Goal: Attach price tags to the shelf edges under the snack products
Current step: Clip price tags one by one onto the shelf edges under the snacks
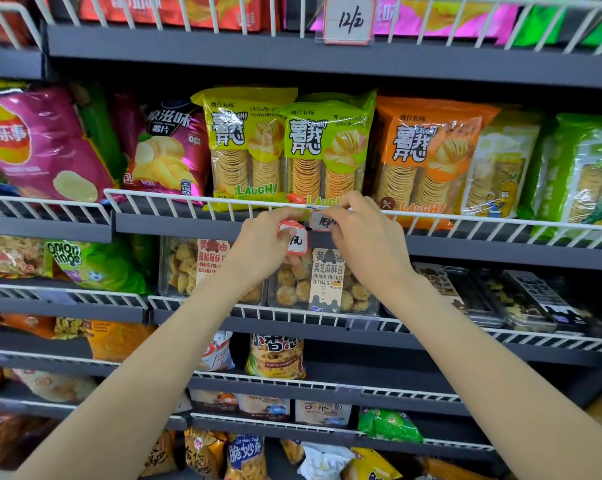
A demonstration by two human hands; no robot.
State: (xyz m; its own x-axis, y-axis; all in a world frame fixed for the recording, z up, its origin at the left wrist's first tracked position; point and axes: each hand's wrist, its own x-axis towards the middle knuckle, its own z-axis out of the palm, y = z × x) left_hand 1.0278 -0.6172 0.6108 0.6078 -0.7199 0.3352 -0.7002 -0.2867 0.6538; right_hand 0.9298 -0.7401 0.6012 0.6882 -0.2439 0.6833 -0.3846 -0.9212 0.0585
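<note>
My left hand (258,245) grips a small stack of red-bordered white price tags (294,239) just below the white wire rail (175,199) of the chip shelf. My right hand (362,230) pinches another red-bordered tag (322,221) against that rail, under the green packs of stacked crisps (327,147). The fingers hide most of this tag and how it sits on the wire. One more price tag (348,20), handwritten, hangs on the rail of the shelf above.
Grey shelves with white wire fronts fill the view. Pink chip bags (40,143) lie to the left, orange crisp packs (427,157) to the right. Clear boxes of cookies (292,282) stand on the shelf below my hands, with more snack bags lower down.
</note>
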